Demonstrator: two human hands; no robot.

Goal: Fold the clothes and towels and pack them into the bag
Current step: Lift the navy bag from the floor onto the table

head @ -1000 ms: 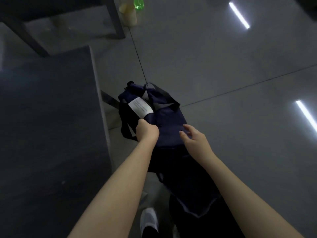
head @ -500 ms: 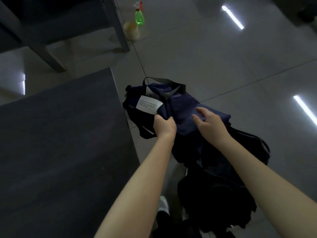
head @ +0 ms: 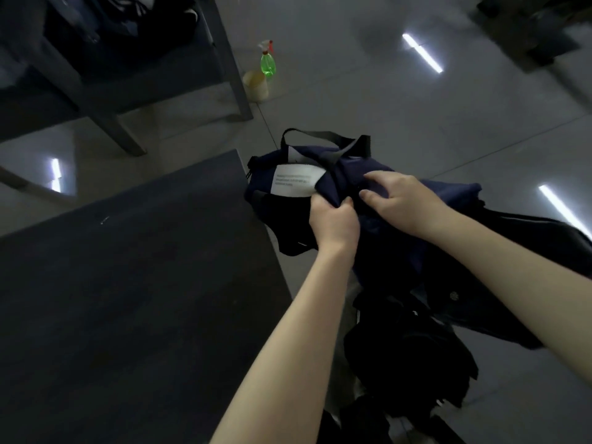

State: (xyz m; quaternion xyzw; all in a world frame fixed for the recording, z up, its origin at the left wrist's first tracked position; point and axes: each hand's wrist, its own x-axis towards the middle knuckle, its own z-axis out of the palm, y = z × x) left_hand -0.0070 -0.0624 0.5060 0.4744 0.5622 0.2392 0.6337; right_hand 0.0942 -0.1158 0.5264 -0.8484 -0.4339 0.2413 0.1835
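Right hand (head: 403,200) has slid onto the navy bag (head: 448,193), fingers flat, gripping nothing. Left hand (head: 334,221) bunches its fabric, bag held just beside the table (head: 128,283). Probably opening it for packing.

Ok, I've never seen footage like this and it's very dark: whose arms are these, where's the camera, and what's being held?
There is no machine here. These are a person's two bare arms, filmed by a single camera worn on their head and looking down. The left hand grips the fabric at the mouth of a navy bag that has black handles and a white label. The right hand rests on the same fabric. The bag is held beside the corner of a dark table, above a shiny tiled floor. Below the arms hang dark clothes. Farther off, a green spray bottle and a pale cup stand on the floor.
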